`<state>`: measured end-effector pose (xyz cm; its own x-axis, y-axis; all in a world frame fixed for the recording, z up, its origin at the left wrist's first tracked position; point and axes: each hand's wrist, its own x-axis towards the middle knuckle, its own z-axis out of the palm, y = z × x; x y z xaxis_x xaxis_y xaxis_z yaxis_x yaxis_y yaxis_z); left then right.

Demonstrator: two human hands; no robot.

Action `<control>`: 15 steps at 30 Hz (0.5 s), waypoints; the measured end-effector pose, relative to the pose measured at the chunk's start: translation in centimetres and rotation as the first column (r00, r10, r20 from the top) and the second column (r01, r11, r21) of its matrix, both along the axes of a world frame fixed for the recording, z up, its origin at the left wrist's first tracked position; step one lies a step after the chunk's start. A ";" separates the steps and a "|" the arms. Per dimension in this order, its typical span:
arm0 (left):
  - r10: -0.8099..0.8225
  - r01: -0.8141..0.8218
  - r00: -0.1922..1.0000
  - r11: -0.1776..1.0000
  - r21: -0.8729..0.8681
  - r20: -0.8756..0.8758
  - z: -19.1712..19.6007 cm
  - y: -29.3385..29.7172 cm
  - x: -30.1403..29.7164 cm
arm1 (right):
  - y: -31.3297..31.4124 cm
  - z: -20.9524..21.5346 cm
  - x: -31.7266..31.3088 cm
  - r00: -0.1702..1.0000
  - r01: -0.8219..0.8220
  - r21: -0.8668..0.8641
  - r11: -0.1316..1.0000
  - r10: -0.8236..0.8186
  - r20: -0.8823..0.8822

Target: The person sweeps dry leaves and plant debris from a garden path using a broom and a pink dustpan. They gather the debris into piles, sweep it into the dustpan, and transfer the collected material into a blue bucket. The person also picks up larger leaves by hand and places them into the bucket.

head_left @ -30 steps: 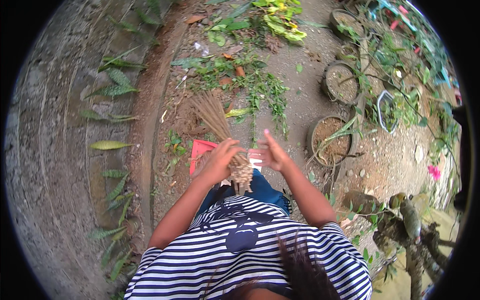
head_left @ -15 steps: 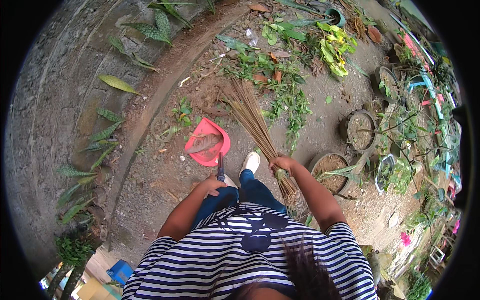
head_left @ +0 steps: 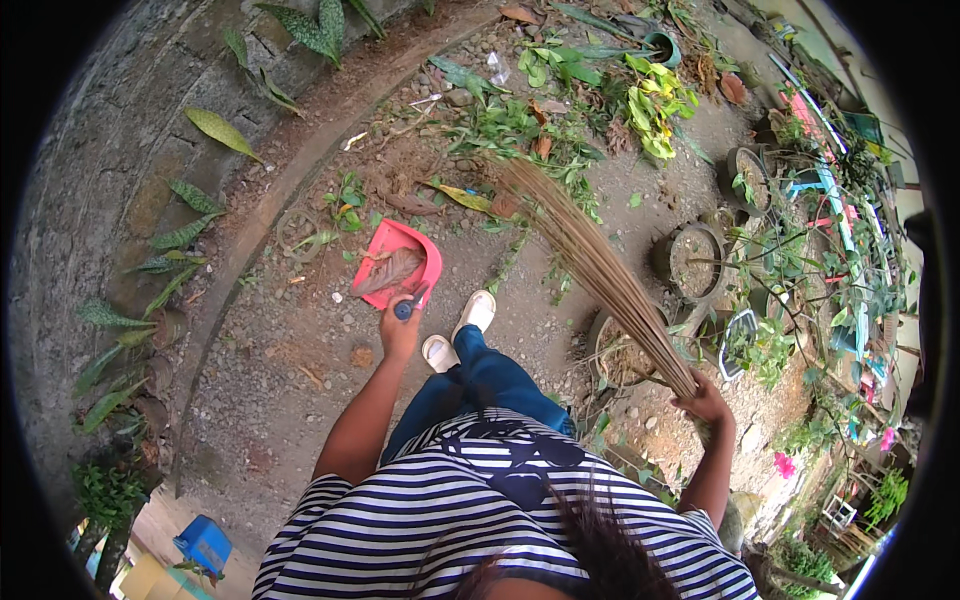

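Observation:
My left hand (head_left: pixel 401 328) is closed round the dark handle of a red dustpan (head_left: pixel 432 262), whose pan lies near the ground ahead of my feet. A large dry brown leaf (head_left: pixel 393 270) rests inside the pan. Out to the right, my right hand (head_left: pixel 706 400) grips the bound end of a stick broom (head_left: pixel 600 270). Its long thin bristles slant forward and left, and their tips reach the leaf litter. By those tips lies a yellow-green leaf (head_left: pixel 462 196), with a heap of green cuttings (head_left: pixel 500 135) beyond it.
Potted plants stand along the right, among them a round black pot (head_left: pixel 690 262). A concrete curb (head_left: pixel 265 225) and a wall with snake plants (head_left: pixel 215 132) run along the left. Bright yellow-green leaves (head_left: pixel 655 110) lie at the far side. A blue bin (head_left: pixel 203 545) sits at lower left.
My right hand has swung outward to the right with the broom, which now slants more across the pot. My left hand has moved forward and left; the dustpan has shifted slightly left and turned.

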<state>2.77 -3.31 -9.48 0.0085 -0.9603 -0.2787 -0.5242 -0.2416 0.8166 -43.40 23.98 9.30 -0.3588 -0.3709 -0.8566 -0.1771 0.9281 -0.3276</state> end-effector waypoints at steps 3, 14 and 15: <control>0.027 -0.029 0.998 0.999 -0.028 -0.059 0.3 -0.6 3.7 | 3.5 4.6 -0.8 0.981 0.193 0.016 0.981 -0.194 0.023; 0.050 -0.055 0.989 0.998 -0.034 -0.137 1.2 2.0 9.7 | 0.7 -4.1 1.9 0.950 0.017 0.428 0.904 0.119 -0.287; 0.035 -0.045 0.987 0.997 -0.056 -0.156 0.8 2.2 10.0 | 1.3 -6.7 1.7 0.932 -0.034 0.373 0.927 0.164 -0.323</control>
<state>12.73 -1.08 -8.71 0.0083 -0.9749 -0.2224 -0.3811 -0.2088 0.9007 -41.70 25.27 2.62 -0.6310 -0.1141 -0.7674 -0.3145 0.9418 0.1186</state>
